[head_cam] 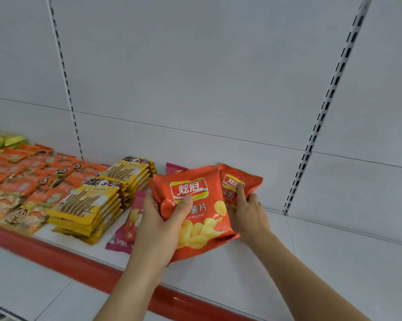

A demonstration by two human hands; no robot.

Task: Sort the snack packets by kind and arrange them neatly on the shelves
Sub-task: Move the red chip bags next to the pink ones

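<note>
The left hand [159, 225] grips a red potato-chip packet [195, 209], thumb curled across its front and fingers behind, holding it tilted above the white shelf [334, 262]. Just behind and to the right, the right hand [248, 214] holds a second red chip packet [238, 181], index finger pressed on its front; the 2 packets overlap. A pink packet [128, 225] lies flat on the shelf under the left hand. Further left sit 2 stacks of yellow stick-biscuit packets [88, 207], then orange packets [21, 179] spread along the shelf's red front edge [56, 258].
</note>
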